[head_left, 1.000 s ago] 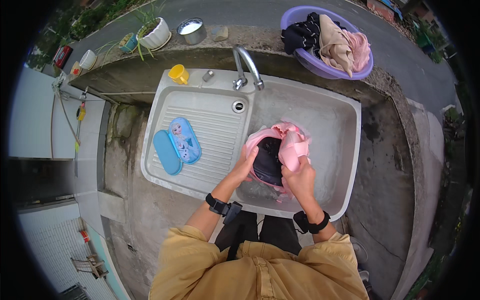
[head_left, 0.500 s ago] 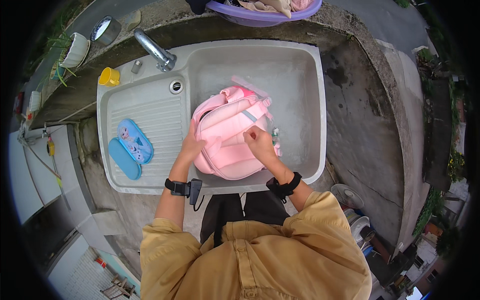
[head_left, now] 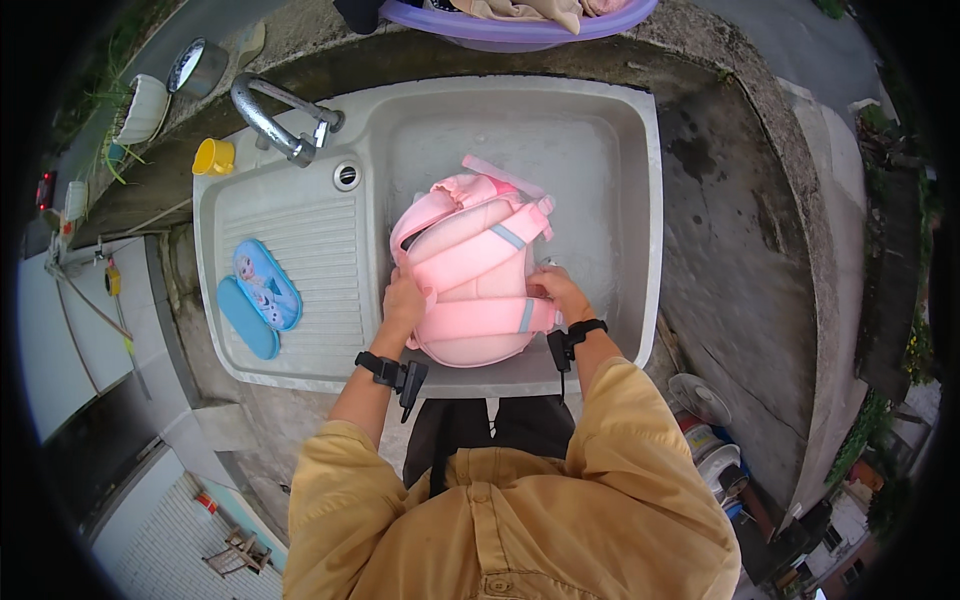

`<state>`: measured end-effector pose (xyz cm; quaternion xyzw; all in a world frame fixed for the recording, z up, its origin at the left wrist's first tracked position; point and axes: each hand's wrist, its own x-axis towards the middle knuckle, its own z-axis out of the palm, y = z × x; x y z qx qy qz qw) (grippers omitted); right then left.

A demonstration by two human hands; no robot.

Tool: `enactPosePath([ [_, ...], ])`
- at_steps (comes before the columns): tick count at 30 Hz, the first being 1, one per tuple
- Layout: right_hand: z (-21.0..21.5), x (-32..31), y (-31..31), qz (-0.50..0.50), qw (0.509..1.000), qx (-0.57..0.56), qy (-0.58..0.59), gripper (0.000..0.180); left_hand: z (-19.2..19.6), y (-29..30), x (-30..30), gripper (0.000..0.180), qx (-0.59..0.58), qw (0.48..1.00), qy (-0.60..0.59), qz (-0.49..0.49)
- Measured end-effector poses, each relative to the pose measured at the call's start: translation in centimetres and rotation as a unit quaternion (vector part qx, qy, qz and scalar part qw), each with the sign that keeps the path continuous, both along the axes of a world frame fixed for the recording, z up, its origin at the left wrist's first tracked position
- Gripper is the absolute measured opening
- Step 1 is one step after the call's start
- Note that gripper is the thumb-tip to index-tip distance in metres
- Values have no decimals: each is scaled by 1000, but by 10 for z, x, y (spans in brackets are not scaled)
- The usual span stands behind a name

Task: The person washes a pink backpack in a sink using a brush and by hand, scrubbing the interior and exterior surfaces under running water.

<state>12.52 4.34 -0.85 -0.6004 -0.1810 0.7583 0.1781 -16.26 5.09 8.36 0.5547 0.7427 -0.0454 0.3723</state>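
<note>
A pink backpack (head_left: 475,285) lies in the basin of the grey sink (head_left: 600,130), its padded shoulder straps facing up. Its straps carry grey reflective bands. My left hand (head_left: 403,305) is closed on the backpack's left edge near a strap, the fingertips partly hidden. At the lower right side, my right hand (head_left: 562,291) has its fingers curled against the backpack's edge beside the lower strap. Just what the right fingers pinch there is hard to see. Both wrists wear black bands with small devices.
A blue pencil case (head_left: 267,285) with a printed lid rests on the ribbed drainboard (head_left: 335,290). A chrome faucet (head_left: 270,120) and yellow mug (head_left: 214,157) stand at the sink's back left. Behind, a purple tub (head_left: 500,30) of cloth sits on the ledge, with a potted plant (head_left: 143,110) farther left.
My right hand has moved from above the backpack's middle to its lower right side. The lower strap now lies straight across. My left hand stays at the left edge, slightly lower. The view has shifted.
</note>
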Motion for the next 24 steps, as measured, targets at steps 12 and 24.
enactPosePath([
  [12, 76, 12, 16, -6, 960, 86, -267, 19, -52, -2, -31, 81, 15, 995, -85, 42],
  [24, 80, 24, 21, 187, 911, 201, -309, 36, 11, -36, 68, 92, 46, 983, -32, -175],
])
